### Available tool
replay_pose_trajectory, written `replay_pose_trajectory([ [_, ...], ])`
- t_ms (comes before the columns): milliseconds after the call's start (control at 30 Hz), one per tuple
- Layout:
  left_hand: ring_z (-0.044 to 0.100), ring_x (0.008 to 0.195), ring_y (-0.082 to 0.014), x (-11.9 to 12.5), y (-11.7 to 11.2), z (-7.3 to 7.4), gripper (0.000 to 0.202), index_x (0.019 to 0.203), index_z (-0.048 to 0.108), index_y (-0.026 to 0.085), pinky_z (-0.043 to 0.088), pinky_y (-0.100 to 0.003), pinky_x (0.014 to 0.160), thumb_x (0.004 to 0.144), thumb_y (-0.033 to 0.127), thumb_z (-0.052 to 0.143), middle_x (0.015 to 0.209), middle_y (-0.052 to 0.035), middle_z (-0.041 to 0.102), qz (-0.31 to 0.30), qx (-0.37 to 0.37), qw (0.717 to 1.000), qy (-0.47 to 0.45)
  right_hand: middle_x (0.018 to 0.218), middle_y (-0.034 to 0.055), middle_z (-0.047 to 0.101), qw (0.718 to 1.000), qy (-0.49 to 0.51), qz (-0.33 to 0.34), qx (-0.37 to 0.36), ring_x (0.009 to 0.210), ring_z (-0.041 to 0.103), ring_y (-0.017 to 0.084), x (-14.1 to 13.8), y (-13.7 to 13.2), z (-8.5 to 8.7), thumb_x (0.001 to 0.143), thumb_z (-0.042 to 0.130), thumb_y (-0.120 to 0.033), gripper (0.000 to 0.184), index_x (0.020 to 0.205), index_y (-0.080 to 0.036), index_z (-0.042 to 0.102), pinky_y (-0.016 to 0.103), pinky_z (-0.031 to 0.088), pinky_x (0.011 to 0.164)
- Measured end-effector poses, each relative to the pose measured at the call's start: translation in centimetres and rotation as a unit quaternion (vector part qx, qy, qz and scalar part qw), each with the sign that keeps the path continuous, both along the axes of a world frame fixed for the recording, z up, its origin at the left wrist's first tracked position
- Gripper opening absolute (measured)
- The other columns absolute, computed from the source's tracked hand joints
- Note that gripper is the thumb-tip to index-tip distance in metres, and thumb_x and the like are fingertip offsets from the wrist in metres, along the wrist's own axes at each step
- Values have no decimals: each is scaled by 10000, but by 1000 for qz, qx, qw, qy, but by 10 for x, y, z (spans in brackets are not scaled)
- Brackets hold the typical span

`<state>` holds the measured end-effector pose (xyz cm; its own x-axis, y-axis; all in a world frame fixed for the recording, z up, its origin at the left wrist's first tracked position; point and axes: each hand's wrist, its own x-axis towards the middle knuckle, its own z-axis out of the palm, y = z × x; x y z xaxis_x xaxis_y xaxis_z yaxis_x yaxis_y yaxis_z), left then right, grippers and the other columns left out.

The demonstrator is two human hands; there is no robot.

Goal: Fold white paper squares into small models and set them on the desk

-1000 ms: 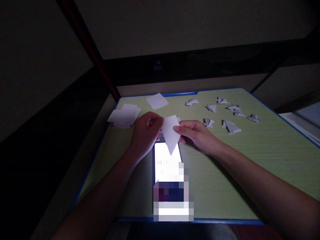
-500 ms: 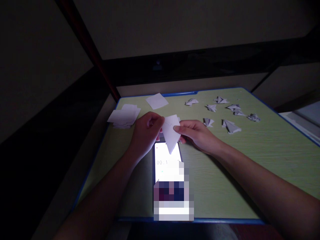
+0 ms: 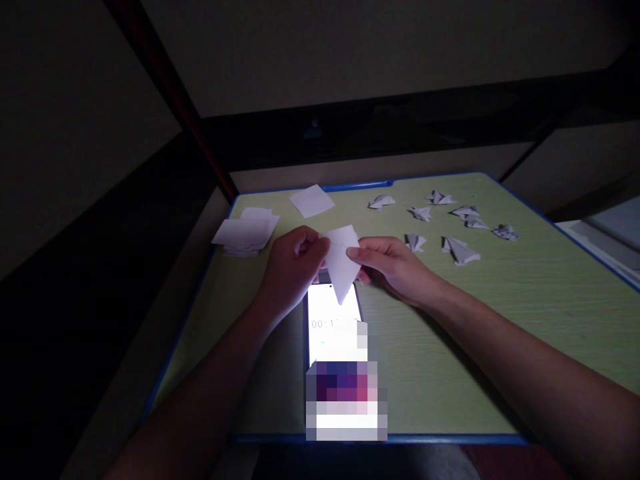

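Between my two hands is a folded piece of white paper [image 3: 343, 263], its narrow point hanging down over the top of a lit phone [image 3: 333, 313]. My left hand [image 3: 300, 263] pinches the paper's upper left edge between thumb and fingers. From the other side, my right hand [image 3: 393, 263] holds it with the thumb flat on the front and the fingers behind. The fingers behind the paper are partly hidden. The phone lies on the table with a timer on its screen, and its lower part is blurred out by large pixels.
Left of my hands is a stack of white paper sheets [image 3: 246, 233], and a single square sheet [image 3: 313, 201] lies at the back. Several folded paper figures [image 3: 460, 251] are spread over the right rear of the green table [image 3: 450, 373], which has a blue edge.
The view has shifted very slightly. Both hands keep their hold on the folded paper, which stays almost in the same position.
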<state>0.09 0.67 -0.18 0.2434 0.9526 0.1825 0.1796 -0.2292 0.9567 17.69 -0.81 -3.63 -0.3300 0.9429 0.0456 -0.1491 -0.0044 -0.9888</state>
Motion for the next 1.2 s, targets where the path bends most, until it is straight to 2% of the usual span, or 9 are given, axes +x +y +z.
replay_pose_trajectory([
  [300, 444, 384, -51, 1, 1, -3, 201, 609, 478, 169, 358, -158, 343, 791, 219, 547, 497, 40, 503, 4, 6, 1000, 16, 494, -43, 504, 1000, 6, 2, -3, 467, 396, 81, 1, 0, 0, 855, 620, -333, 313, 596, -165, 567, 286, 224, 507],
  [900, 453, 406, -54, 1, 0, 0, 211, 611, 471, 164, 356, -155, 361, 811, 192, 535, 494, 37, 496, 0, 15, 999, 33, 494, -45, 507, 1000, -4, 0, 2, 473, 409, 80, 1, 0, 1, 859, 614, -323, 311, 596, -163, 566, 280, 245, 513],
  [1200, 459, 422, -54, 1, -1, 0, 224, 607, 465, 167, 350, -158, 369, 821, 189, 525, 506, 38, 497, -3, 10, 999, 38, 495, -46, 499, 1000, -15, -2, -2, 462, 381, 78, 1, 0, 0, 858, 616, -346, 321, 597, -168, 559, 285, 209, 492],
])
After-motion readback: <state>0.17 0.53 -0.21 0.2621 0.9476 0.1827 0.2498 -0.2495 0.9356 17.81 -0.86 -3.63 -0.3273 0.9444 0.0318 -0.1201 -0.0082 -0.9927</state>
